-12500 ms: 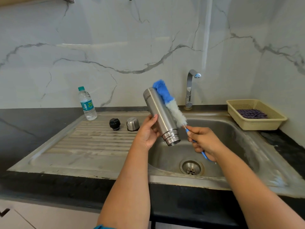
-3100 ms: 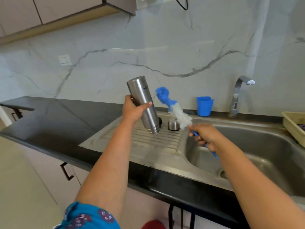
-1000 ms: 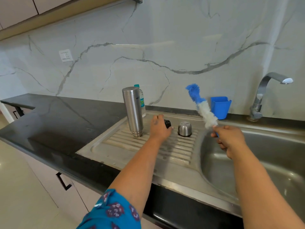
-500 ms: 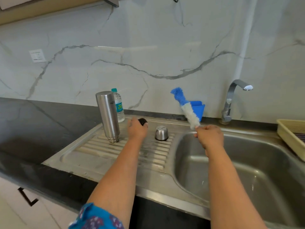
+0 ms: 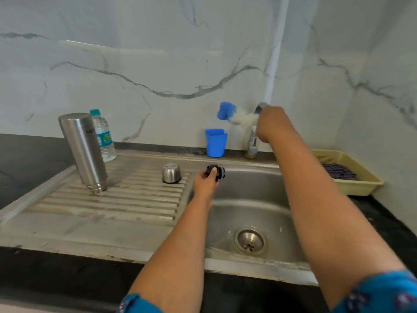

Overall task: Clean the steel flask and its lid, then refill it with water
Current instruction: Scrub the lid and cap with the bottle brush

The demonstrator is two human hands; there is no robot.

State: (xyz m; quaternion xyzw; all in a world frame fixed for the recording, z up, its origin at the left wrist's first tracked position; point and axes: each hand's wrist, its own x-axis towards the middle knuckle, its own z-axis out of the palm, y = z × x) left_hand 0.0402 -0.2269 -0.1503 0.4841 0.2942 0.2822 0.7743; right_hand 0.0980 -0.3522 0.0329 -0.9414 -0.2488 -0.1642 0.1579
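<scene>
My left hand (image 5: 206, 184) is pinching the black stopper (image 5: 215, 172) over the sink (image 5: 252, 195) for rinsing; my right hand (image 5: 270, 124), gripping the brush (image 5: 234, 114), is reaching the tap (image 5: 252, 143).

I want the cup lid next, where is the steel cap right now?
The steel cap sits on the draining board, between the upturned flask and the left hand holding the black stopper.

Grey-veined white marble wall (image 5: 158, 64) rises behind a black countertop (image 5: 27, 159).

Single head-worn view; looks forward and down, close over the sink (image 5: 259, 195).
</scene>
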